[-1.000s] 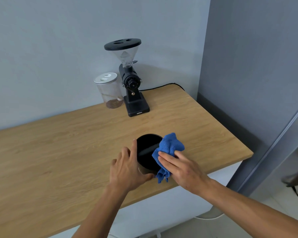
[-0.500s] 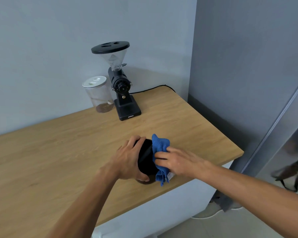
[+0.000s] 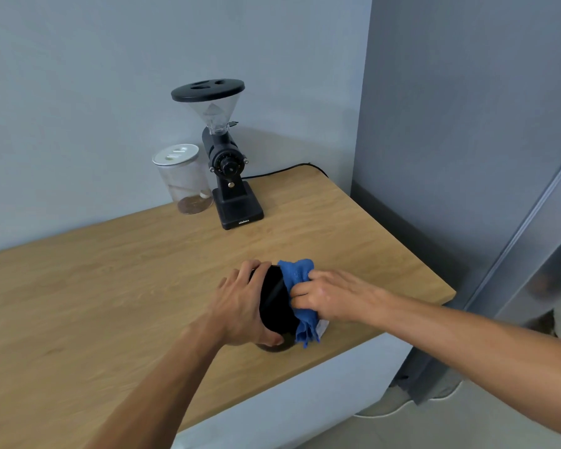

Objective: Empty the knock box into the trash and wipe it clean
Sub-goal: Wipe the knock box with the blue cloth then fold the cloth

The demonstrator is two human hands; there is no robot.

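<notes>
A round black knock box [image 3: 275, 303] stands near the front right edge of the wooden counter [image 3: 110, 286]. My left hand [image 3: 240, 306] wraps around its left side and grips it. My right hand [image 3: 327, 296] presses a crumpled blue cloth [image 3: 300, 293] against the box's right side and rim. The cloth hangs down the box's wall, with a white tag showing at its lower end. The inside of the box is mostly hidden by my hands and the cloth.
A black coffee grinder [image 3: 227, 163] with a clear hopper stands at the back by the wall, its cable trailing right. Left of it is a clear jar [image 3: 183, 179] with a white lid. A grey panel [image 3: 467, 124] rises beyond the counter's right edge.
My left hand has closed further around the box. My right hand with the cloth has slid from the box's opening to its right side. The view has shifted a little.
</notes>
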